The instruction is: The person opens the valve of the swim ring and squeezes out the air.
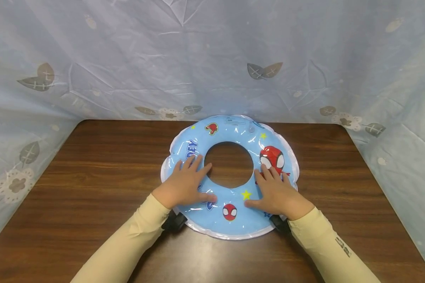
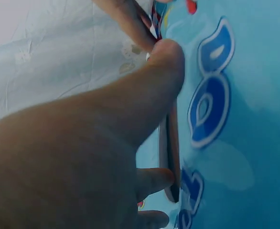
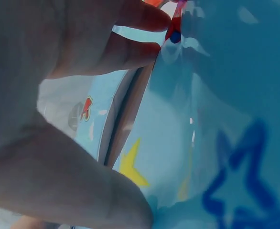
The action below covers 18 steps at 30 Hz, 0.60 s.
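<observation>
1. Table (image 1: 102,177), dark wood grain: far edge and both side edges in view; bare wood shows to the left and right of the ring, with a narrower strip in front.
2. Swim ring (image 1: 230,131), light blue with a white rim: lies on the table, its far rim at the table's far edge, its side rims well apart from the side edges; wood shows through the round hole.
3. Cloth backdrop (image 1: 212,47), pale blue-grey, creased, printed with leaves and flowers: hangs behind the table and at both sides.
4. Left hand (image 1: 185,184): fingers apart and extended, laid on the ring's left part, index fingertip at the hole.
5. Right hand (image 1: 274,194): fingers extended, thumb spread wide, laid on the ring's right part, touching the red masked face print (image 1: 272,155).
6. Sleeves (image 1: 127,239), pale yellow: one per arm.
</observation>
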Available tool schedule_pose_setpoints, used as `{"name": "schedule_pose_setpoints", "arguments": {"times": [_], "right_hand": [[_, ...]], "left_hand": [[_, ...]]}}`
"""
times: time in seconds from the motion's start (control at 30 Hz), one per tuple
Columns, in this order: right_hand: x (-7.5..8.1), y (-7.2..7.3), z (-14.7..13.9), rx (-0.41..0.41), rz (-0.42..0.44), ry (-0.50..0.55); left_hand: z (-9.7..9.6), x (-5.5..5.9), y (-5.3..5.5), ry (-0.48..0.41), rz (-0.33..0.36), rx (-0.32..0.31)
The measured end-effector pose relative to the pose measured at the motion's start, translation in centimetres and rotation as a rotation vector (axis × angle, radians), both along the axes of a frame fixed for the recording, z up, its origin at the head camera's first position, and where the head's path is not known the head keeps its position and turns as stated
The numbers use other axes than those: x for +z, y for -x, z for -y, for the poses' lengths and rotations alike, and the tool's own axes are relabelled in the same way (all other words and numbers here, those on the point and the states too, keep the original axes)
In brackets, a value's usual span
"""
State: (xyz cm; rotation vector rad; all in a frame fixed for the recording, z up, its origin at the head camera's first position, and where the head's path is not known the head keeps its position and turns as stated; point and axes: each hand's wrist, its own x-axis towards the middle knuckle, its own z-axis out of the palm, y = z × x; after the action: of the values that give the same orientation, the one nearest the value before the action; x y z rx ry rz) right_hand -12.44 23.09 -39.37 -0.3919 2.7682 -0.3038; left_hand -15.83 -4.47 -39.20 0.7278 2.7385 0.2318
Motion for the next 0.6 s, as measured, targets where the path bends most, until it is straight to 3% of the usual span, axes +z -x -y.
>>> {"name": "schedule_pose_setpoints", "arguments": {"times": [0.6], "right_hand": [[-0.2,0.1,0.0,-0.014,0.03,0.001]], "left_hand": [[0.1,-1.1,0.6,0.039,0.012,0.038]]}}
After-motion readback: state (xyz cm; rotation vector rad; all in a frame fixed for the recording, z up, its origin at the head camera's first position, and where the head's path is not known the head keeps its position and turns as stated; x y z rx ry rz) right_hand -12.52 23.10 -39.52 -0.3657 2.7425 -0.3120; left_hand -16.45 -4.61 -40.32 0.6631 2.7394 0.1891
